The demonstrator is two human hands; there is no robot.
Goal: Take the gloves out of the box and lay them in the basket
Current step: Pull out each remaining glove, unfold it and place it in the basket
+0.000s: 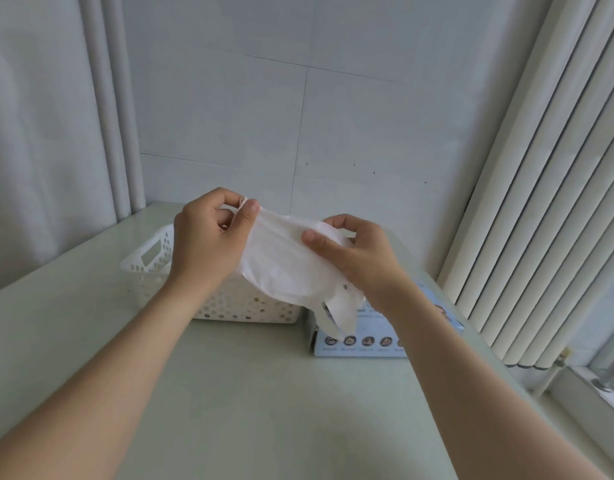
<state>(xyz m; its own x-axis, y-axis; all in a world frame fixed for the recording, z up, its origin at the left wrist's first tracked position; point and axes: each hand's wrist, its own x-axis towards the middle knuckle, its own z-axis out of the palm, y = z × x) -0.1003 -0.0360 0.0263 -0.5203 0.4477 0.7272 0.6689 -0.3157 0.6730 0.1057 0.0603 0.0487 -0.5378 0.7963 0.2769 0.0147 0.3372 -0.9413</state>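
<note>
Bare forearms [91,393], glove [284,261] over pale table [264,410], blinds [540,202]

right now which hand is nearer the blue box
Right. The right hand holds the glove just above the box; the left hand is further off to the side, above the basket.

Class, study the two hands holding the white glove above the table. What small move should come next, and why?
Probably swing the glove left and lower it into the basket. The left hand and right hand both pinch it in the air, its tail hangs over the box, and the basket stands just beside that box.
</note>
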